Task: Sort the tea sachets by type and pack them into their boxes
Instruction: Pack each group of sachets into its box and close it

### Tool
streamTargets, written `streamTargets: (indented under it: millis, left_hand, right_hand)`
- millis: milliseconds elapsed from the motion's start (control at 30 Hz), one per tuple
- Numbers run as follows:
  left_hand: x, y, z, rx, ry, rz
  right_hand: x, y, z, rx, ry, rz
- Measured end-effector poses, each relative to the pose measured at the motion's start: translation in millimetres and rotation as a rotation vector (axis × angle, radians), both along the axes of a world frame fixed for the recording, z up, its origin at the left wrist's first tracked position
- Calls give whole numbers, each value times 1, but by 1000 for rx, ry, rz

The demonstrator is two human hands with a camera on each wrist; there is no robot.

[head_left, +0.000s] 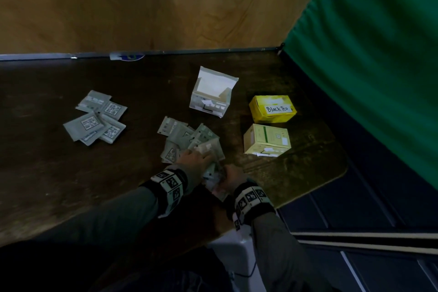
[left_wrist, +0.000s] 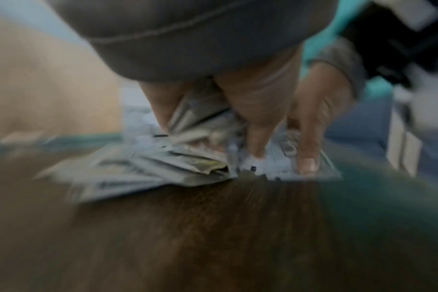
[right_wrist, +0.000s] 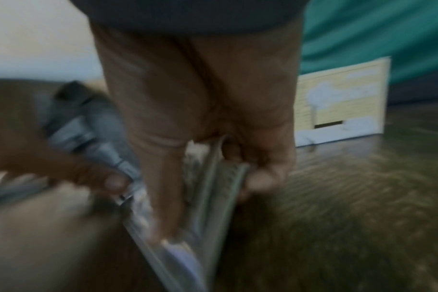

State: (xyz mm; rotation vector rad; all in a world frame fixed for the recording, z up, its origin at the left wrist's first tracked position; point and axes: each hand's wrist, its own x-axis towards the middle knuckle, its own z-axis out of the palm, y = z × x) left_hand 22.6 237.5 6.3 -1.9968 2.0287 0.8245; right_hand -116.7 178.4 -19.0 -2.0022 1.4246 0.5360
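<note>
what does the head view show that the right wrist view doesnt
Only the head view shows the open white box, the yellow box labelled Black Tea and the separate sachet pile to the left. Only the right wrist view shows the right hand gripping a sachet stack edge-on. Both show the pale green-striped box, the table and the left hand.

We see a dark wooden tabletop point(head_left: 59, 173) with a rounded near corner, backed by a tan plywood wall point(head_left: 142, 7) with a pale band above. A green curtain point(head_left: 379, 54) hangs at the right over dark floor panels point(head_left: 367, 208). Light is dim.
</note>
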Motion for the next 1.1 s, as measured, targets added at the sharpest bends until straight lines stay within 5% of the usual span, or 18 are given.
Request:
streamTargets:
  millis: [300,433,533,667,867,967,1100]
  left_hand:
    - [23,12,4,51,656,725]
    - [17,17,18,-27,1039,895]
    - [12,19,29,-77,1364,839]
    - [3,16,51,-63,1496,1020]
    - [6,18,52,1,1604,1166]
    - [10,18,49,11,1579,1195]
    - [15,16,51,-27,1581,1216]
  right_hand:
    - [-34,-28,42,21,-112,-18]
    - [-32,-26,71,-44,-448,-172]
    - [-18,-15,84,-60,-733,-283]
    - [3,6,78,-41,-877,-367]
    - [26,21,69,-353,-597,-32]
    - [23,20,69,-442,-641,94]
    - [22,13,79,-284,-631,321]
